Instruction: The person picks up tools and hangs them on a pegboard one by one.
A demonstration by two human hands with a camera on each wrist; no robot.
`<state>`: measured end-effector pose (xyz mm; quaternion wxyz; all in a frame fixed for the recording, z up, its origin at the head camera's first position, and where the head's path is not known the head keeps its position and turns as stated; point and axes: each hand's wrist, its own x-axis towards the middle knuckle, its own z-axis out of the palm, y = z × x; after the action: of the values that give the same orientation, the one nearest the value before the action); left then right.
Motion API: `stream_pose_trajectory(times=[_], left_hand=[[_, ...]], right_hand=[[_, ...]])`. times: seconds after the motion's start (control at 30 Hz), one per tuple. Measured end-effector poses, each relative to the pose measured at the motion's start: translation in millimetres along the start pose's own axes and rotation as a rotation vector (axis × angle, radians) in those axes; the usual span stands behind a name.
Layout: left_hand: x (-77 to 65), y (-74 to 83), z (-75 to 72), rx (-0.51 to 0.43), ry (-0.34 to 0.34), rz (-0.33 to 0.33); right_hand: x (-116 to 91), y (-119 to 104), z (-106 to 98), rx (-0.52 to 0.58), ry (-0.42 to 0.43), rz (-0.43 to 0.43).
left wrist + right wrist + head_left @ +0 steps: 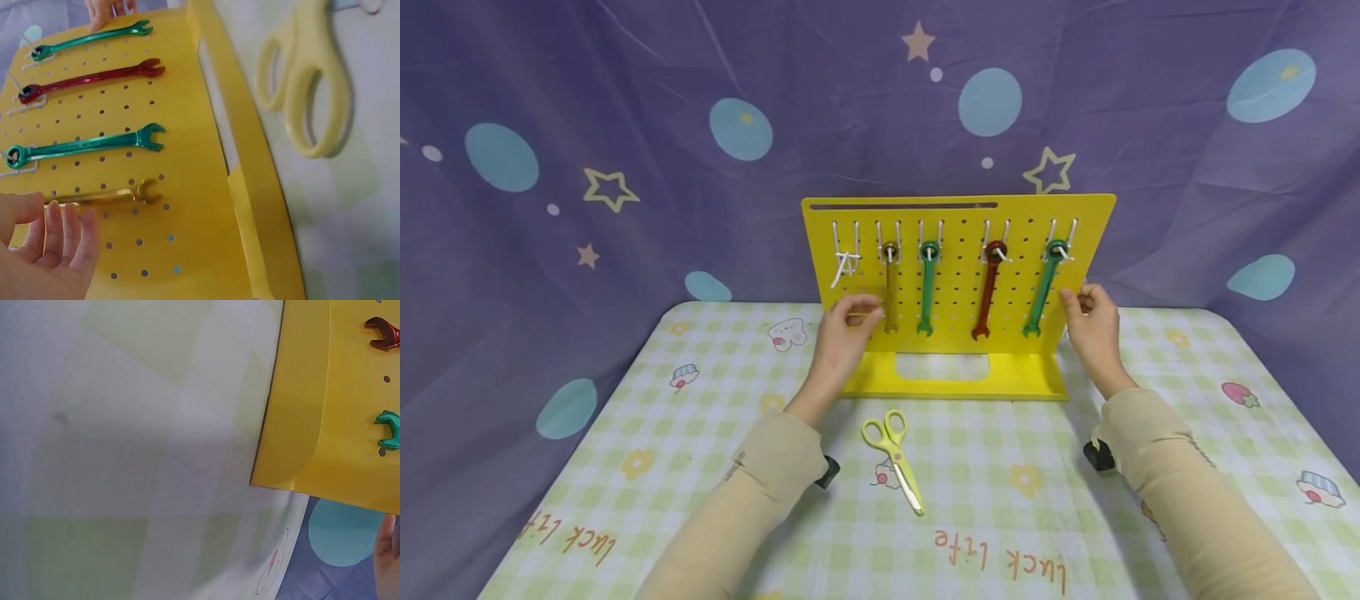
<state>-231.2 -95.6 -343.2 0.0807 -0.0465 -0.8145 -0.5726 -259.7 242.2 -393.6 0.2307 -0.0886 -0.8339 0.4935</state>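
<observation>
A yellow pegboard (955, 312) stands upright on its base. From its white hooks hang a gold wrench (891, 292), a green wrench (928, 292), a red wrench (987, 292) and a second green wrench (1043, 292). My left hand (842, 337) is beside the gold wrench, thumb and fingers loosely bent with their tips close to its shaft; the left wrist view partly hides that contact. At the board's right edge, my right hand (1093, 329) holds the side with its thumb in front. Only part of it shows in the right wrist view.
Yellow-handled scissors (895, 458) lie on the checked tablecloth (722, 450) in front of the base. The leftmost hook pair (846, 262) holds a white wire piece and no wrench. A purple curtain (865, 92) hangs behind the board.
</observation>
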Motion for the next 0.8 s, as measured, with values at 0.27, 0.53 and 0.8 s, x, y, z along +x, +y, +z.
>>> stream_pose_trajectory(times=[0.27, 0.53, 0.8], left_hand=[[-30.3, -8.2, -3.8, 0.040, -0.062, -0.019], [-64.5, -20.9, -6.0, 0.129, -0.144, -0.083], [-94.0, -29.1, -7.4, 0.227, -0.244, -0.108]], right_hand=[[-1, 0, -1, 0.002, -0.010, 0.000], [0, 0, 1, 0.011, 0.003, -0.014], [-1, 1, 1, 0.011, 0.010, -0.004]])
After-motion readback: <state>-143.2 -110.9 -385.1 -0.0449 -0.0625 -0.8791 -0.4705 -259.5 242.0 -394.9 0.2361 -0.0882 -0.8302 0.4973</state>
